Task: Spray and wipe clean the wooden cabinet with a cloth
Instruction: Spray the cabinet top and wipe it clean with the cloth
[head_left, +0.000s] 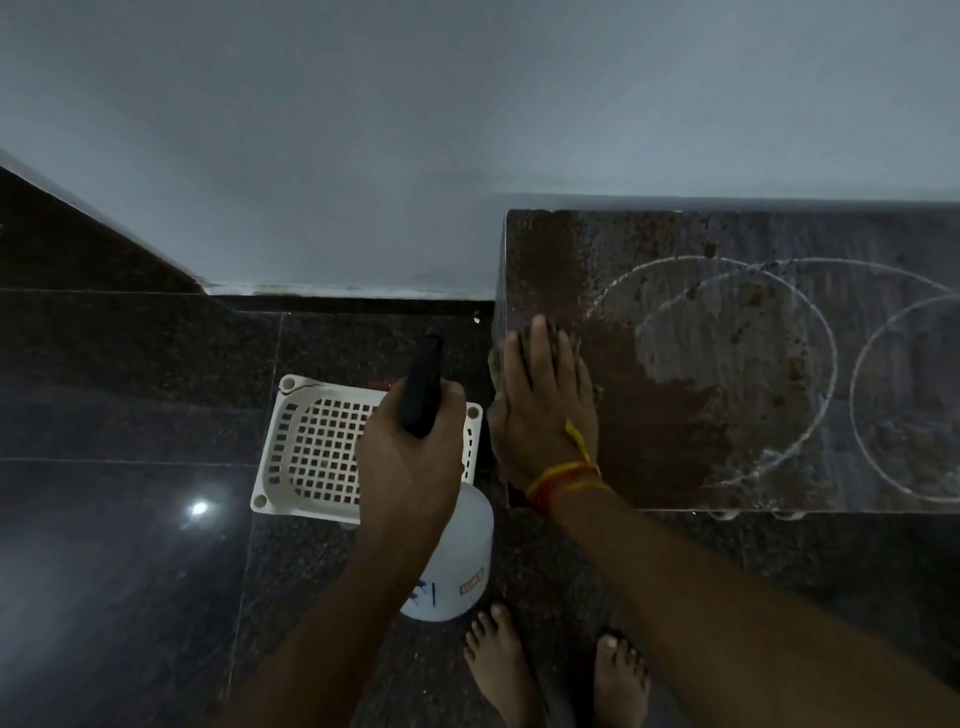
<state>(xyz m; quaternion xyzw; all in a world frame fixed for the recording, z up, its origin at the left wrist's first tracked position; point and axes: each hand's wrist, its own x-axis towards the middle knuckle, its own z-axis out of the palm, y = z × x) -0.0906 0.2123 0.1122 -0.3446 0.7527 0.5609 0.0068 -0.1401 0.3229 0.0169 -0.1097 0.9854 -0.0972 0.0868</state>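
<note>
Cloth is flat under the right hand, fingers straight and pressing it onto the left end of the cabinet top — dusty, with pale ring marks. Left hand has its fingers curled round the black head of a white spray bottle, held over the dark floor just beside the cabinet — white plastic basket below it.

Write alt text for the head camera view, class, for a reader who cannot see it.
A right hand presses a cloth flat on a dusty cabinet top marked with pale rings, while the left hand grips a white spray bottle with a dark nozzle. A white basket sits on the dark floor beside bare feet.
</note>
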